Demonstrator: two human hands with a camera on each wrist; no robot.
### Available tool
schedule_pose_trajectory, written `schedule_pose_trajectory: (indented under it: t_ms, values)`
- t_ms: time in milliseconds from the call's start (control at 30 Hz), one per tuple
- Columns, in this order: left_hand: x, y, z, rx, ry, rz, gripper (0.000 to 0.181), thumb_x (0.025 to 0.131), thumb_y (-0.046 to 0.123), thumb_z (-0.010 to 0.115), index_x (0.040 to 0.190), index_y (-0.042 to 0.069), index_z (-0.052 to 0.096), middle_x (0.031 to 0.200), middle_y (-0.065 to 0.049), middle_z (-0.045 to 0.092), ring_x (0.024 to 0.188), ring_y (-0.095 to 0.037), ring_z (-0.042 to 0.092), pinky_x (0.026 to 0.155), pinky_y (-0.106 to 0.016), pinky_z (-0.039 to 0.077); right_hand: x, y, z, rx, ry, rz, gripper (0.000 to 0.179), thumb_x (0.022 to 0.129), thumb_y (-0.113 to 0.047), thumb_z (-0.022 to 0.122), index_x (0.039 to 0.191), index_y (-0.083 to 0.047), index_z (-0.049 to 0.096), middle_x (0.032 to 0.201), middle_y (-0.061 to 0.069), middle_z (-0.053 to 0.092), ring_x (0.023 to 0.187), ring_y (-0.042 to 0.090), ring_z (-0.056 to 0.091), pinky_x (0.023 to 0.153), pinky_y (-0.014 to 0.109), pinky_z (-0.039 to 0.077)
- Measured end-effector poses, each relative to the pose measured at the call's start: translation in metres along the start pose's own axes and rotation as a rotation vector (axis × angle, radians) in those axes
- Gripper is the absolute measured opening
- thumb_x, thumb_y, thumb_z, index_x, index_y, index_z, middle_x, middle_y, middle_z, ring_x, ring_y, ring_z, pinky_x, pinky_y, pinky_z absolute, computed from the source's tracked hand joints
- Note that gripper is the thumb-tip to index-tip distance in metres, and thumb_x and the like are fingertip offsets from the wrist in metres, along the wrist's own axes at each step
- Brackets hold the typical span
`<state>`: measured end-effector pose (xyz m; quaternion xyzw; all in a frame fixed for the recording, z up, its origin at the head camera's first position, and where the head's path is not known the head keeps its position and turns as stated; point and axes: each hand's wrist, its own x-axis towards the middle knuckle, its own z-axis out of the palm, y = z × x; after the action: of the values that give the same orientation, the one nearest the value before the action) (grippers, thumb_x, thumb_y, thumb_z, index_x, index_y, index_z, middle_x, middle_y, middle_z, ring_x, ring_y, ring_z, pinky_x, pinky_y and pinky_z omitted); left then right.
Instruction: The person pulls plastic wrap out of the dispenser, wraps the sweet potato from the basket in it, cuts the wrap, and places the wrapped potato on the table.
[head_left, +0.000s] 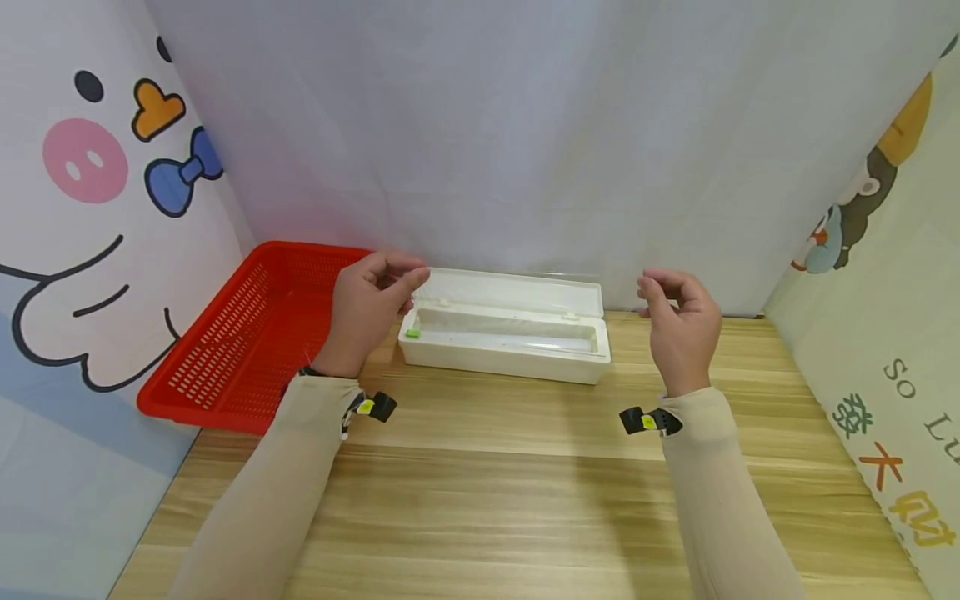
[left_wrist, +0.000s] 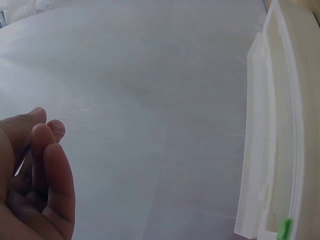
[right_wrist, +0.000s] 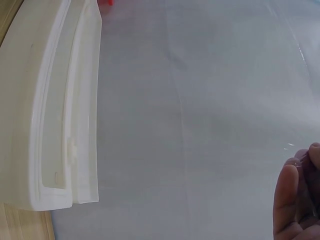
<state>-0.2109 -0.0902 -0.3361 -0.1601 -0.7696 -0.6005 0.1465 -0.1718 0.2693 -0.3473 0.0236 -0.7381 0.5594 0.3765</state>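
A long white cling film box (head_left: pixel 506 364) lies on the table with its lid (head_left: pixel 517 292) tipped back against the curtain. On its left end sits a small green slider (head_left: pixel 412 333). Both hands are raised, one at each side of the box. Thumb and fingers of the left hand (head_left: pixel 375 304) pinch clear cling film (left_wrist: pixel 75 110), which shows only as faint glints in the left wrist view. Similar glints of film (right_wrist: pixel 289 146) appear at the fingertips of the right hand (head_left: pixel 684 325), whose thumb and fingers pinch together. Most of the film is too transparent to trace.
A red plastic basket (head_left: pixel 225 367) stands at the left, partly behind the left hand and forearm. Wood-grain tabletop (head_left: pixel 495 500) stretches in front of the box. A pale curtain (head_left: pixel 487 125) hangs right behind it, and printed cloths (head_left: pixel 885 358) border the sides.
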Motion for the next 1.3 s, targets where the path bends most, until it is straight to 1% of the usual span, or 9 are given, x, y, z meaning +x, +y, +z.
schedule_pose_trajectory:
  t_ms: [333, 500, 633, 733, 867, 967, 1100, 1200, 1300]
  values:
    - [-0.023, 0.0, -0.007, -0.01, -0.034, 0.023, 0.017, 0.094, 0.018, 0.079, 0.105, 0.006, 0.077, 0.08, -0.002, 0.069, 0.061, -0.017, 0.061, 0.056, -0.024, 0.053, -0.022, -0.007, -0.014, 0.001, -0.022, -0.012, 0.018, 0.098, -0.007, 0.071, 0.104, 0.01, 0.074, 0.088, -0.013, 0.069, 0.079, 0.008, 0.066, 0.065, 0.016, 0.054]
    - [-0.038, -0.001, -0.011, 0.026, -0.049, 0.013, 0.016, 0.093, 0.02, 0.079, 0.103, 0.008, 0.078, 0.079, -0.004, 0.07, 0.061, -0.018, 0.062, 0.054, -0.025, 0.05, -0.037, -0.008, -0.023, 0.028, -0.051, -0.047, 0.011, 0.096, 0.003, 0.069, 0.102, 0.011, 0.074, 0.089, -0.003, 0.072, 0.079, 0.007, 0.066, 0.065, 0.016, 0.054]
    - [-0.048, -0.003, -0.015, 0.067, -0.073, 0.02, 0.013, 0.093, 0.022, 0.079, 0.101, 0.011, 0.079, 0.076, -0.003, 0.069, 0.06, -0.018, 0.06, 0.053, -0.026, 0.046, -0.048, -0.005, -0.03, 0.062, -0.093, -0.097, 0.009, 0.093, 0.011, 0.068, 0.1, 0.015, 0.072, 0.091, -0.002, 0.074, 0.079, 0.006, 0.067, 0.064, 0.016, 0.054]
    - [-0.054, -0.006, -0.02, 0.09, -0.106, 0.046, 0.01, 0.094, 0.019, 0.078, 0.101, 0.012, 0.079, 0.073, -0.002, 0.068, 0.062, -0.018, 0.058, 0.053, -0.025, 0.044, -0.056, -0.004, -0.036, 0.067, -0.146, -0.128, 0.009, 0.092, 0.015, 0.066, 0.099, 0.015, 0.072, 0.092, -0.006, 0.074, 0.079, 0.007, 0.068, 0.064, 0.017, 0.054]
    - [-0.064, -0.01, -0.028, 0.098, -0.169, 0.06, 0.008, 0.094, 0.017, 0.078, 0.101, 0.015, 0.08, 0.072, -0.002, 0.066, 0.063, -0.019, 0.056, 0.054, -0.025, 0.045, -0.068, 0.0, -0.046, 0.053, -0.221, -0.167, 0.014, 0.088, 0.021, 0.066, 0.096, 0.012, 0.073, 0.091, -0.008, 0.073, 0.077, 0.005, 0.067, 0.064, 0.017, 0.055]
    - [-0.072, -0.013, -0.033, 0.106, -0.214, 0.045, 0.008, 0.093, 0.019, 0.079, 0.101, 0.019, 0.08, 0.072, -0.001, 0.064, 0.063, -0.018, 0.055, 0.054, -0.026, 0.045, -0.074, 0.005, -0.052, 0.072, -0.273, -0.217, 0.019, 0.084, 0.027, 0.065, 0.094, 0.013, 0.072, 0.09, -0.003, 0.074, 0.075, 0.005, 0.065, 0.066, 0.016, 0.053]
    - [-0.082, -0.018, -0.038, 0.12, -0.308, 0.009, 0.009, 0.092, 0.022, 0.08, 0.101, 0.023, 0.08, 0.073, -0.001, 0.064, 0.064, -0.019, 0.054, 0.055, -0.026, 0.045, -0.082, 0.01, -0.061, 0.079, -0.334, -0.264, 0.025, 0.079, 0.031, 0.065, 0.093, 0.012, 0.072, 0.088, 0.007, 0.074, 0.073, 0.006, 0.064, 0.066, 0.015, 0.052]
    - [-0.089, -0.021, -0.043, 0.141, -0.399, -0.026, 0.008, 0.093, 0.023, 0.079, 0.101, 0.023, 0.08, 0.075, -0.003, 0.065, 0.066, -0.02, 0.055, 0.056, -0.025, 0.046, -0.089, 0.012, -0.067, 0.029, -0.384, -0.264, 0.028, 0.079, 0.029, 0.067, 0.093, 0.006, 0.075, 0.086, 0.008, 0.073, 0.072, 0.006, 0.063, 0.066, 0.016, 0.052]
    - [-0.096, -0.025, -0.047, 0.172, -0.485, -0.09, 0.006, 0.093, 0.026, 0.079, 0.099, 0.026, 0.08, 0.078, -0.001, 0.067, 0.069, -0.022, 0.057, 0.059, -0.026, 0.049, -0.094, 0.014, -0.074, -0.043, -0.468, -0.251, 0.032, 0.079, 0.026, 0.07, 0.094, -0.001, 0.077, 0.087, 0.004, 0.074, 0.075, 0.004, 0.064, 0.068, 0.015, 0.052]
